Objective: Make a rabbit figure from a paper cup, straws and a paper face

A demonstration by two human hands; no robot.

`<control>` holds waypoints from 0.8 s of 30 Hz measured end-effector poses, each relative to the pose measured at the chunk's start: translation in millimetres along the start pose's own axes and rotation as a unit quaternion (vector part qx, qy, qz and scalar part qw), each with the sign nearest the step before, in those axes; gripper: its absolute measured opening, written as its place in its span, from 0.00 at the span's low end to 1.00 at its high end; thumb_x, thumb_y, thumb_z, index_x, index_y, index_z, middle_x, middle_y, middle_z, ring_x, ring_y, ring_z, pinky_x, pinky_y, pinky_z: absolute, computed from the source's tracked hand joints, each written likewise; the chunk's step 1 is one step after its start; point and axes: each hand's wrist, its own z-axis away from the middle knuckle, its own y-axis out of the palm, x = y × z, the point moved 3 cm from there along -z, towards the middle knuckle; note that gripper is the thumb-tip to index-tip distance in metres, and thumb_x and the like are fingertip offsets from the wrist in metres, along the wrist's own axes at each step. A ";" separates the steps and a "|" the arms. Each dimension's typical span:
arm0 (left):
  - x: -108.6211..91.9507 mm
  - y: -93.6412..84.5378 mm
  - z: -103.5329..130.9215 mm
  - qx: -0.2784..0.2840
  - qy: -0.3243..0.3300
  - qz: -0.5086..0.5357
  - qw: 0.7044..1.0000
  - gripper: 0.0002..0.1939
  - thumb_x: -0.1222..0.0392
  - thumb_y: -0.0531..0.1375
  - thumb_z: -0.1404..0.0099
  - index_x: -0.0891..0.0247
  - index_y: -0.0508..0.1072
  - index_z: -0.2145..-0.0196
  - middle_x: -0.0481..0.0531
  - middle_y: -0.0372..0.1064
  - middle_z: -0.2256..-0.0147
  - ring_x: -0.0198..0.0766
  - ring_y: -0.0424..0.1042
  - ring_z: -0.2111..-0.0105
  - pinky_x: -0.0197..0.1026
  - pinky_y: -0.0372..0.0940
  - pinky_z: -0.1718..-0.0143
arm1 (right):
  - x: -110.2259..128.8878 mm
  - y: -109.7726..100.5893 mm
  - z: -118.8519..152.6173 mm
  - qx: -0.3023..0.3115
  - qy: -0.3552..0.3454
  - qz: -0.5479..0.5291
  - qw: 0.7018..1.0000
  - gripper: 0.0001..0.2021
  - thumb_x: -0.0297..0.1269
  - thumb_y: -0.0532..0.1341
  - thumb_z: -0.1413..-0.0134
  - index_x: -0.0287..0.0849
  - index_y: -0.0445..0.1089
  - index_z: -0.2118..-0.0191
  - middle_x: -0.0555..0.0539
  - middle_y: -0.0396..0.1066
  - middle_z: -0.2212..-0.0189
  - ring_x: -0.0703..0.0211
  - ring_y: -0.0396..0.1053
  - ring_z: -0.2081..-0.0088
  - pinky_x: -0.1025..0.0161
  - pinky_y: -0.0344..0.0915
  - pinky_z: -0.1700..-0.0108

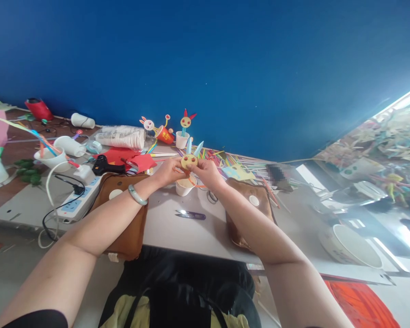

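Both hands meet over a white paper cup (186, 187) at the middle of the table. Between them is a round yellow paper face (189, 161) with red eyes and two light-blue ears standing up. My left hand (169, 172), below a pale bangle, pinches its left edge. The thumb and fingers of my right hand (207, 173) grip its right edge. Orange strips show just under the face, by the cup's rim. Purple-handled thread snips (191, 214) lie on the table in front of the cup. The fingertips behind the face are hidden.
Brown cushions (130, 232) lie under both forearms. At left are a power strip (80, 198), a black glue gun (105, 166) and stacked paper cups (123, 137). Behind stand finished cup figures (182, 136) against the blue wall. Coloured strips (239, 159) and a white bowl (350, 246) are at right.
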 end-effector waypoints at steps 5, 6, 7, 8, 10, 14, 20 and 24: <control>4.9 -0.6 -0.6 -0.006 0.011 -0.004 1.000 0.09 0.56 0.67 0.47 0.63 0.81 0.70 0.56 0.75 0.56 0.44 0.75 0.58 0.42 0.70 0.58 | -0.2 2.4 -1.3 0.008 0.021 -0.051 0.998 0.19 0.55 0.68 0.55 0.41 0.75 0.71 0.48 0.74 0.74 0.56 0.69 0.70 0.60 0.64 0.66; 5.5 -0.8 -0.6 -0.006 0.016 -0.008 1.000 0.09 0.55 0.67 0.47 0.63 0.81 0.70 0.56 0.76 0.56 0.44 0.75 0.58 0.41 0.69 0.59 | 0.6 2.7 -1.1 0.010 0.023 -0.054 0.998 0.19 0.55 0.68 0.55 0.41 0.75 0.71 0.48 0.74 0.74 0.56 0.69 0.69 0.60 0.64 0.66; 5.8 -1.1 -0.5 -0.007 0.021 -0.012 1.000 0.09 0.55 0.67 0.46 0.63 0.81 0.70 0.55 0.76 0.57 0.43 0.75 0.59 0.41 0.69 0.59 | 1.7 2.7 -0.9 0.009 0.022 -0.053 0.998 0.19 0.55 0.67 0.55 0.41 0.75 0.70 0.48 0.74 0.74 0.57 0.69 0.69 0.60 0.64 0.65; 5.9 -1.5 -0.3 -0.008 0.026 -0.018 0.999 0.08 0.56 0.67 0.46 0.63 0.80 0.70 0.55 0.76 0.57 0.43 0.75 0.59 0.40 0.69 0.60 | 2.9 2.5 -0.5 0.008 0.019 -0.047 0.999 0.19 0.54 0.67 0.55 0.41 0.75 0.69 0.48 0.74 0.73 0.57 0.68 0.69 0.61 0.63 0.66; 5.6 -2.5 0.3 -0.013 0.037 -0.034 0.999 0.07 0.57 0.66 0.45 0.63 0.80 0.70 0.54 0.77 0.57 0.43 0.75 0.58 0.40 0.68 0.59 | 4.9 1.9 0.3 0.002 0.010 -0.027 1.000 0.18 0.53 0.66 0.54 0.40 0.74 0.70 0.49 0.71 0.75 0.60 0.65 0.70 0.62 0.60 0.67; 6.1 -5.2 0.6 -0.018 0.048 -0.060 0.997 0.08 0.56 0.65 0.44 0.63 0.80 0.69 0.53 0.78 0.57 0.44 0.75 0.56 0.41 0.67 0.57 | 6.4 1.4 2.0 -0.005 0.006 0.012 1.000 0.17 0.52 0.64 0.52 0.41 0.68 0.75 0.54 0.61 0.80 0.65 0.55 0.74 0.64 0.53 0.71; 7.6 -8.8 -0.3 -0.008 0.070 -0.071 0.995 0.12 0.51 0.67 0.42 0.62 0.81 0.66 0.54 0.78 0.56 0.45 0.76 0.55 0.43 0.67 0.52 | 10.1 -1.3 4.7 -0.015 -0.028 0.022 0.999 0.15 0.48 0.66 0.55 0.42 0.66 0.76 0.54 0.63 0.78 0.65 0.58 0.73 0.64 0.55 0.69; 6.5 -10.5 0.9 -0.006 0.076 -0.088 0.993 0.12 0.52 0.68 0.42 0.62 0.82 0.65 0.54 0.78 0.57 0.46 0.76 0.54 0.44 0.68 0.52 | 11.3 -6.3 6.8 -0.014 -0.044 0.018 0.999 0.12 0.45 0.68 0.58 0.41 0.70 0.73 0.51 0.69 0.75 0.63 0.63 0.71 0.63 0.60 0.67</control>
